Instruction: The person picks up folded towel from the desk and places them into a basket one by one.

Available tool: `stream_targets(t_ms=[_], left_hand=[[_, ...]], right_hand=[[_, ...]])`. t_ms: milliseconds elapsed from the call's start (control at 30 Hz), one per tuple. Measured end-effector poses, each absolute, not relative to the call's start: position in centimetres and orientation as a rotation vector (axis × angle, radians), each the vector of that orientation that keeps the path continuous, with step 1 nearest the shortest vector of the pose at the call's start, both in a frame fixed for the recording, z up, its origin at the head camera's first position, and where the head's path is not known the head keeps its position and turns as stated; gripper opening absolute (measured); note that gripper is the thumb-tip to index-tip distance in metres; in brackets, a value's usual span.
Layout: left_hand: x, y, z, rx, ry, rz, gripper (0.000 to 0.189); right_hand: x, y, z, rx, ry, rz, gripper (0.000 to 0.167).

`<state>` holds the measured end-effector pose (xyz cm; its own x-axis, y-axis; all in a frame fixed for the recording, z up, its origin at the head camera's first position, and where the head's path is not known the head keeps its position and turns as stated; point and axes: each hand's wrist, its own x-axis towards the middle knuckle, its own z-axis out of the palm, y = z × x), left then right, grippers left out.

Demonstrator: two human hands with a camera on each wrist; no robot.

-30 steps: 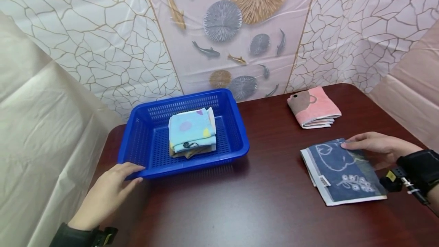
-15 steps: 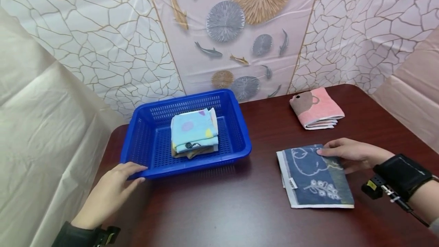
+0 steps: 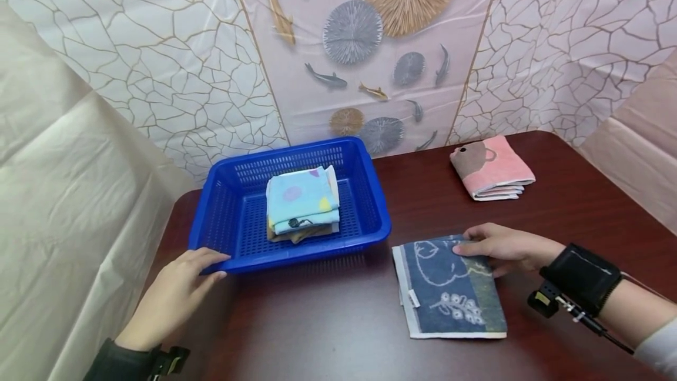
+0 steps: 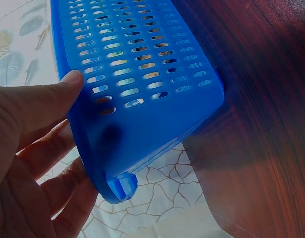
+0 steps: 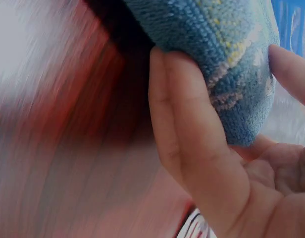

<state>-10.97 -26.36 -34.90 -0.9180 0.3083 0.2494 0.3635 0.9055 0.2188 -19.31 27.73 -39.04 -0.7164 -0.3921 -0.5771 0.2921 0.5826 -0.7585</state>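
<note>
One backdrop (image 3: 158,69) stood behind, printed with five round discs and seven fish. One dark red-brown worktop (image 3: 328,328) lay before it; read it as a clock, twelve at the far edge. One blue basket (image 3: 327,254) with slotted walls sat toward ten to eleven. One folded dark blue towel (image 3: 446,287), with white line drawings and a pale border, was near three to four o'clock; whether all of it touched the worktop could not be told.

Two hands were in view. The left hand (image 3: 171,296), toward eight to nine, pinched the basket's rim near its eight o'clock corner, thumb on one side and fingers on the other. The right hand (image 3: 510,250), toward three, gripped the dark blue towel at its one o'clock corner, thumb on top and fingers beneath.

One pile of folded cloths (image 3: 301,201) lay inside the basket, light blue with coloured spots on top; the layers could not be counted. One folded pink towel (image 3: 501,175) lay toward one to two o'clock. One small white label (image 3: 414,298) showed on the dark blue towel's left part.
</note>
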Motion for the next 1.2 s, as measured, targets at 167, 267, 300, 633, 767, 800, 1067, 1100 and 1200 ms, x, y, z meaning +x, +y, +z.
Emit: stream_targets(t_ms=[167, 267, 300, 633, 767, 800, 1067, 1100, 1200], left_hand=[[-11.0, -26.2, -35.1, -0.51, -2.844, -0.392, 0.023], [-11.0, -26.3, -35.0, -0.508, -2.847, -0.393, 0.023], [-11.1, -26.3, -35.0, -0.507, -2.849, -0.397, 0.023], [-11.2, -26.1, -35.4, -0.49, -2.821, -0.434, 0.024], [-11.2, -26.0, -35.6, -0.469, -2.821, -0.455, 0.024], [-11.2, -26.0, -35.6, -0.466, -2.824, -0.458, 0.024], [-10.9, -26.3, -35.5, -0.449, -2.86, -0.466, 0.025], [-10.8, -26.3, -35.5, -0.447, -2.86, -0.466, 0.025], [-10.8, -26.3, -35.5, -0.44, -2.864, -0.469, 0.025]], right_hand=[[-18.5, 25.6, -39.0, -0.128, 2.094, -1.147, 0.072], [-18.2, 24.4, -39.1, -0.139, 2.059, -1.179, 0.066], [-18.1, 23.9, -39.1, -0.142, 2.043, -1.195, 0.061], [-17.8, 20.4, -39.8, -0.223, 1.991, -1.254, 0.043], [-17.8, 19.1, -40.1, -0.25, 2.0, -1.254, 0.04], [-17.8, 18.8, -40.1, -0.25, 2.002, -1.255, 0.04], [-17.6, 16.3, -40.5, -0.226, 1.981, -1.281, 0.04], [-17.6, 16.0, -40.6, -0.228, 1.981, -1.28, 0.039], [-17.5, 15.0, -40.6, -0.235, 1.985, -1.279, 0.037]])
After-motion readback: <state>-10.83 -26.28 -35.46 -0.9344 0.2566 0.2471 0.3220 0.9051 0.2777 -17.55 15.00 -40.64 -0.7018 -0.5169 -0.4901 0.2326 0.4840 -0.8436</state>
